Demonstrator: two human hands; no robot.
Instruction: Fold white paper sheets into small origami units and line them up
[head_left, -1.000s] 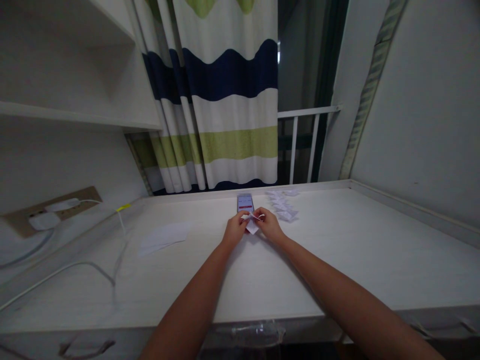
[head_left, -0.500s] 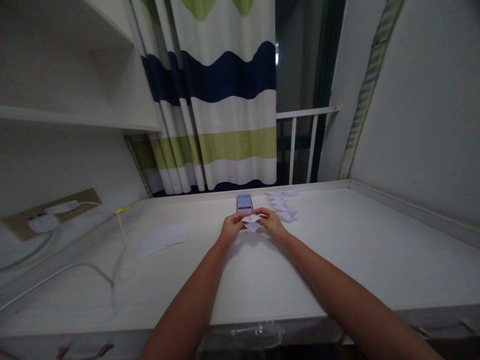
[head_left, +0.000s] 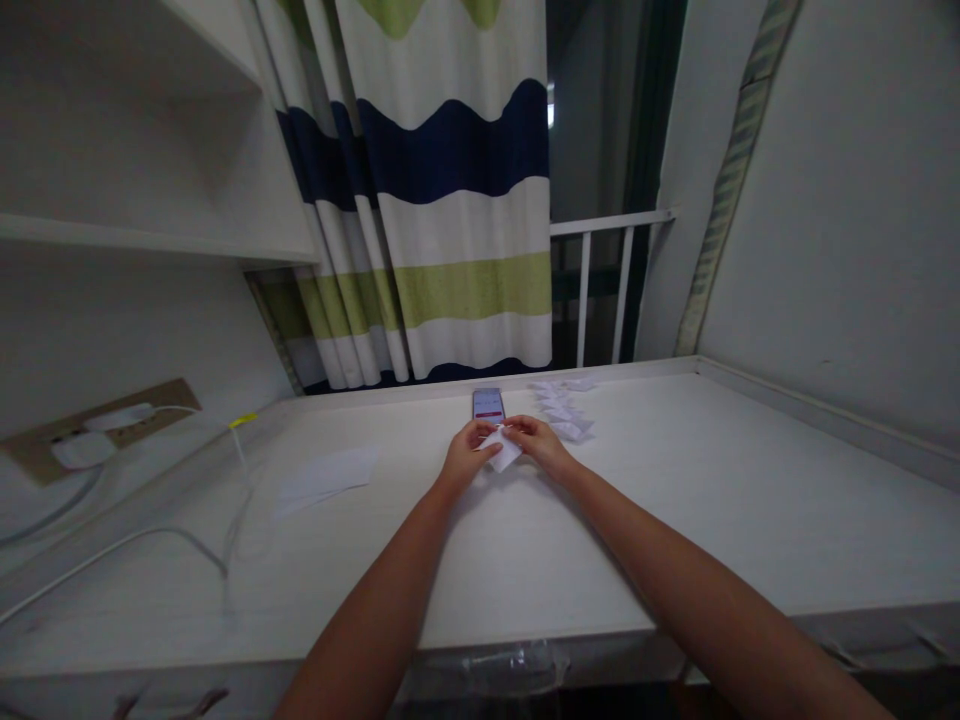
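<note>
Both my hands meet over the far middle of a white desk [head_left: 675,520], pinching a small folded piece of white paper [head_left: 504,449]. My left hand [head_left: 466,459] grips its left side with thumb and fingers closed. My right hand [head_left: 538,443] pinches its upper right edge. Just behind the paper lies a phone [head_left: 487,403] with a lit screen. To the right of the phone sits a cluster of several small folded white papers [head_left: 562,409].
A flat white sheet [head_left: 326,474] lies on the desk to the left. White cables [head_left: 150,540] run from a wall socket strip [head_left: 90,440] at the far left. A striped curtain [head_left: 442,220] and a white railing [head_left: 600,290] stand behind the desk. A shelf [head_left: 150,240] overhangs the left.
The folded paper has been turned and refolded between my fingers; it now tilts down to the right. My hands stay in the same spot.
</note>
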